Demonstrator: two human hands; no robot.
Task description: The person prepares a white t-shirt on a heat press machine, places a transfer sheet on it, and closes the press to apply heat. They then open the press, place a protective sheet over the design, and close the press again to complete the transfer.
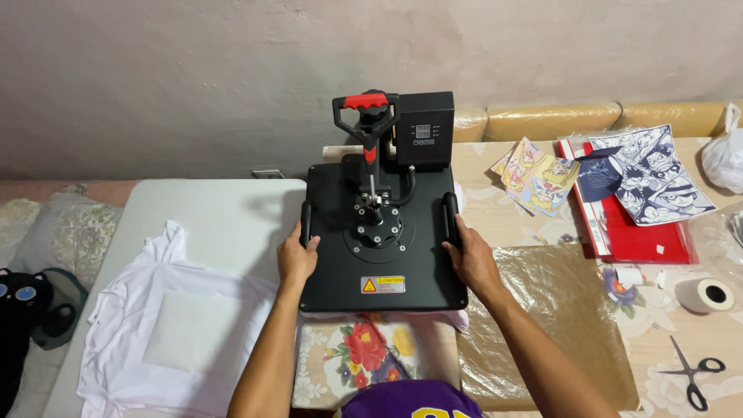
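A black heat press (383,240) with a red-and-black lever handle (367,108) stands in the middle of the table, its upper plate lowered flat. My left hand (296,255) grips the black side handle on the plate's left edge. My right hand (470,255) grips the matching handle on the right edge. White fabric (457,317) pokes out from under the plate at the front. The control box (424,130) sits behind the lever.
A white T-shirt (162,325) lies spread on the white table at left. A brown baking sheet (557,310), printed picture sheets (542,178), a red folder (642,232), a tape roll (708,294) and scissors (693,371) are at right.
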